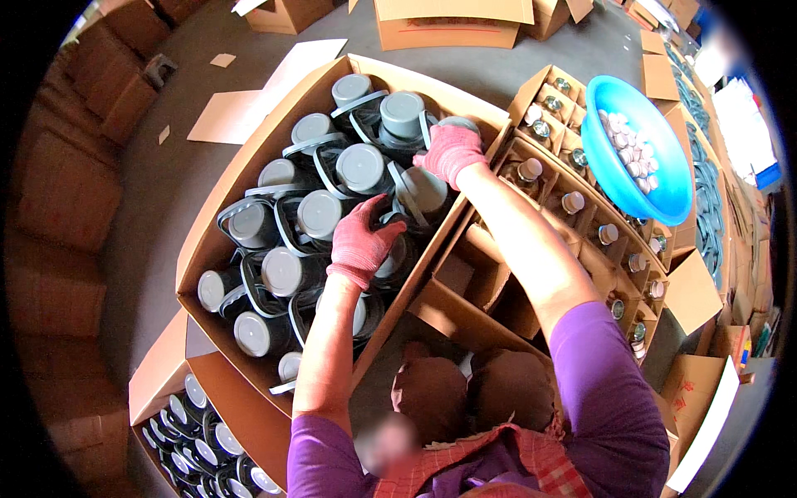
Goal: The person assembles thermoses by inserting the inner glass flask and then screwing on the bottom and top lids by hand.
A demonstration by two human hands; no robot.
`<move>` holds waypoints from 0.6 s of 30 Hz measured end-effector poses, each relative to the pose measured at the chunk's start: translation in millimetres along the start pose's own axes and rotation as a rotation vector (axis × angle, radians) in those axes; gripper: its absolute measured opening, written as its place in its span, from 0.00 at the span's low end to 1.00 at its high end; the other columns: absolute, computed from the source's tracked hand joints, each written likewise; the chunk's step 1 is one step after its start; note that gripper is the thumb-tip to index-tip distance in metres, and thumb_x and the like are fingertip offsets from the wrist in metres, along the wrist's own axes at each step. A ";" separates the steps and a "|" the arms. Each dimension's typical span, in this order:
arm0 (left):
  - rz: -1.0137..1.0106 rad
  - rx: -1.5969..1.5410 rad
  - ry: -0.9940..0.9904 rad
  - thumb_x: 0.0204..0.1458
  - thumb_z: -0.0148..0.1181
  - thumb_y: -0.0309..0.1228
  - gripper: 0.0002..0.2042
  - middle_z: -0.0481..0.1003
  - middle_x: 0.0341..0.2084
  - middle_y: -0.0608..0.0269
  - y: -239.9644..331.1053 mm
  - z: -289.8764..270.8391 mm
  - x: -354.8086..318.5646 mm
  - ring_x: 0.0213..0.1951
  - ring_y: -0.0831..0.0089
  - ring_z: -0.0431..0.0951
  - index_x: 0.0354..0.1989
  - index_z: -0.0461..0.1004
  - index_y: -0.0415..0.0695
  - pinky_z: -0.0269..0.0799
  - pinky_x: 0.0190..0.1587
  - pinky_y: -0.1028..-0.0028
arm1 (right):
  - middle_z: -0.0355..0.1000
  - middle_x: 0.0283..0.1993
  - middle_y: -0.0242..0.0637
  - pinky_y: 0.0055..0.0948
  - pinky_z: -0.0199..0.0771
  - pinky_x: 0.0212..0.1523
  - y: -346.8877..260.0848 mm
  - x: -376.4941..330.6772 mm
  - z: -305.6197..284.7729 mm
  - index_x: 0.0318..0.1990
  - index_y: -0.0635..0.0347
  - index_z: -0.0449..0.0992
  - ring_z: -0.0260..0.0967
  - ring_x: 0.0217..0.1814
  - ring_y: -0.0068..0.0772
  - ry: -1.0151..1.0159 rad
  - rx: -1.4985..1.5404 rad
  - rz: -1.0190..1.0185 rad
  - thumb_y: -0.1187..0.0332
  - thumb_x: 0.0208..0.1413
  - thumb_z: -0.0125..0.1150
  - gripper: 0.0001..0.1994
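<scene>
Nearest, the person's purple sleeves (610,386) and red checked apron (544,456) fill the lower edge, with a carton (685,390) bearing small red printing on the right, its characters too small to make out. At the lower left a carton (158,365) holds dark containers with pale lids (228,436). Above it, a large carton (203,245) is packed with grey-lidded containers (363,168), their bodies dark and their grey handles looping at odd angles; the lids look plain. Both hands wear reddish gloves and reach into this carton. The left hand (365,242) is above its middle, thumb and fingers spread with a gap between them, just beside several lids; whether it touches one is unclear. The right hand (452,153) lies farther off, at the carton's far right corner, its fingers bent over a container there; their tips are hidden, so I cannot tell whether they pinch it. Right of the large carton, a divided carton (465,311) holds clear bottles with white caps (573,202). Beyond, a tilted blue basin (623,91) contains loose white caps (635,153). Farthest, cardboard pieces (224,114) lie on the grey floor (166,207) before another carton (448,35) with a red printed line.
</scene>
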State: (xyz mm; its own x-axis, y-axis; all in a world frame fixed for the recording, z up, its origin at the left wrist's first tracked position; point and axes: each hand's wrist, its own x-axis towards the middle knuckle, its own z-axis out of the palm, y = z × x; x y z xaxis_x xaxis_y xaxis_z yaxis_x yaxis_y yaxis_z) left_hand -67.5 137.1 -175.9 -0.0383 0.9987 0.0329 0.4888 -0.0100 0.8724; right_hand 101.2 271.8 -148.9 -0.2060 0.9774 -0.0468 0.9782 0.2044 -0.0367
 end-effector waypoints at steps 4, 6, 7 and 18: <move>-0.046 -0.112 0.004 0.40 0.64 0.23 0.23 0.77 0.40 0.58 11.5 -11.5 -11.8 0.41 0.76 0.75 0.50 0.70 0.39 0.69 0.46 0.76 | 0.75 0.41 0.45 0.38 0.72 0.44 17.2 8.0 -16.8 0.39 0.59 0.76 0.73 0.43 0.44 -0.036 0.259 0.224 0.47 0.44 0.60 0.24; -0.076 -0.202 0.017 0.41 0.64 0.23 0.23 0.77 0.39 0.58 23.2 -13.4 -15.8 0.41 0.76 0.75 0.50 0.71 0.39 0.69 0.46 0.76 | 0.73 0.43 0.49 0.36 0.71 0.47 40.2 -1.7 -48.6 0.43 0.62 0.74 0.71 0.45 0.48 0.105 0.577 0.249 0.48 0.39 0.60 0.28; -0.196 -0.411 0.011 0.41 0.66 0.26 0.22 0.77 0.38 0.63 34.3 -11.4 -15.4 0.38 0.76 0.76 0.48 0.72 0.39 0.70 0.43 0.79 | 0.73 0.42 0.51 0.37 0.70 0.47 50.2 -0.6 -61.8 0.43 0.63 0.74 0.71 0.45 0.48 0.296 0.574 0.257 0.46 0.39 0.60 0.30; -0.317 -1.520 -0.350 0.54 0.51 0.39 0.20 0.73 0.42 0.52 74.0 27.9 -52.8 0.39 0.63 0.76 0.52 0.65 0.42 0.72 0.43 0.63 | 0.65 0.25 0.35 0.34 0.64 0.24 36.7 -275.7 -187.1 0.29 0.58 0.70 0.65 0.27 0.39 0.407 0.583 -1.168 0.52 0.35 0.64 0.19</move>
State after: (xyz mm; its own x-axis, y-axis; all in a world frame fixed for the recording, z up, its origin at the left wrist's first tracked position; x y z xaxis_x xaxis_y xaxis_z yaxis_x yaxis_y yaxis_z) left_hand -5.0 84.9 -126.6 0.3333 0.9294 -0.1588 -0.7953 0.3676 0.4820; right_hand 198.9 19.8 49.4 -0.7756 0.2197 0.5918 0.0676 0.9610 -0.2681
